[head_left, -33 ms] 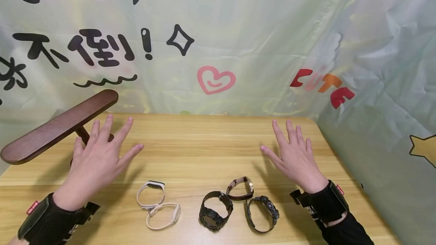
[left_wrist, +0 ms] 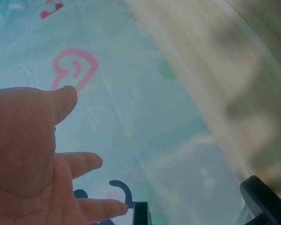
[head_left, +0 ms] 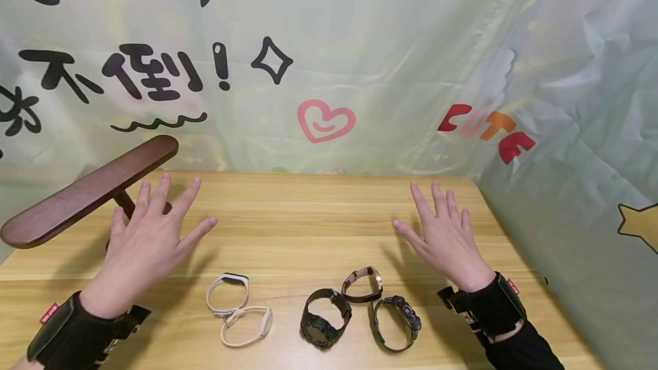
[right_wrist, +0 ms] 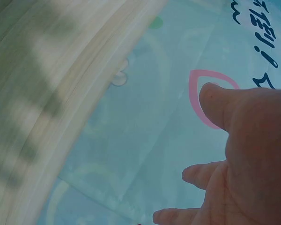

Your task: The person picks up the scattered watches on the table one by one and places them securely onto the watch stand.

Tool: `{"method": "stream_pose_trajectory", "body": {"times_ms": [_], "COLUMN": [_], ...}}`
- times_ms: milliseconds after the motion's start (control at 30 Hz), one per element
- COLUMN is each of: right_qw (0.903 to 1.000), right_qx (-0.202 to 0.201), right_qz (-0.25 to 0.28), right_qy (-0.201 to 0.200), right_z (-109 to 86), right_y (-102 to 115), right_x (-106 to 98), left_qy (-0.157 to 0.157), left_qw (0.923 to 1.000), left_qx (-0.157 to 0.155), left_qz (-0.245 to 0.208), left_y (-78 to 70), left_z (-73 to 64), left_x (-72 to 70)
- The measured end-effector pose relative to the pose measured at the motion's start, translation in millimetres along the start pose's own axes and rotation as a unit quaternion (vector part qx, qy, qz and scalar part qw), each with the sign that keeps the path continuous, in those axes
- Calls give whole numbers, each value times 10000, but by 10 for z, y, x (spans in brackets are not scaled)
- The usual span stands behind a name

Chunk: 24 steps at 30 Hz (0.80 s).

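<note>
Bands (head_left: 265,321), watches (head_left: 317,330) and a stand (head_left: 92,193)

Two white bands lie touching, looped on edge, the rear one (head_left: 236,278) dark-faced, the front one (head_left: 265,321) pale throughout. Nearer the right hand (head_left: 447,244) cluster a chunky black watch (head_left: 317,330), a slim dark watch (head_left: 362,299) with a gold-toned case and a second black watch (head_left: 409,313). The dark brown stand, its long bar round-ended, slants near the left hand (head_left: 149,238).

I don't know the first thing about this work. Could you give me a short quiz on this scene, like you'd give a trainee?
1. How many wristbands and watches lie on the table altogether?
2. True or false: the right hand is holding a watch.
3. What stands at the left end of the table?
a) a red lamp
b) a brown stand
c) a blue cup

Key: 1. five; 2. false, it holds nothing; 3. b.
</note>
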State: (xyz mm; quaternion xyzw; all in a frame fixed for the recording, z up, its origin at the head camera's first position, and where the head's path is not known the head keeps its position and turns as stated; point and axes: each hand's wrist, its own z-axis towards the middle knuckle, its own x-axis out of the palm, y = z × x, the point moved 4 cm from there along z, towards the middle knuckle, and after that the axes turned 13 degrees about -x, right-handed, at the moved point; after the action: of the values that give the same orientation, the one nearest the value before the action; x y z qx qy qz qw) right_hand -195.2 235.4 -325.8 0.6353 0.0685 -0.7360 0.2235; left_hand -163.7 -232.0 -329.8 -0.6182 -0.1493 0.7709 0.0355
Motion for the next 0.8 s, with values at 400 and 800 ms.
{"method": "stream_pose_trajectory", "body": {"times_ms": [400, 800], "right_qw": [9998, 9922], "right_qx": [-219, -1248], "right_qz": [-21, -36], "right_qy": [-16, 6], "right_z": [31, 426], "right_y": [105, 498], "right_x": [-79, -265], "left_qy": [-139, -1817], "left_qw": [9996, 9789], "left_qx": [197, 889], "left_qz": [128, -295], "left_y": [-13, 113], "left_z": [-57, -178], "left_x": [-127, -754]}}
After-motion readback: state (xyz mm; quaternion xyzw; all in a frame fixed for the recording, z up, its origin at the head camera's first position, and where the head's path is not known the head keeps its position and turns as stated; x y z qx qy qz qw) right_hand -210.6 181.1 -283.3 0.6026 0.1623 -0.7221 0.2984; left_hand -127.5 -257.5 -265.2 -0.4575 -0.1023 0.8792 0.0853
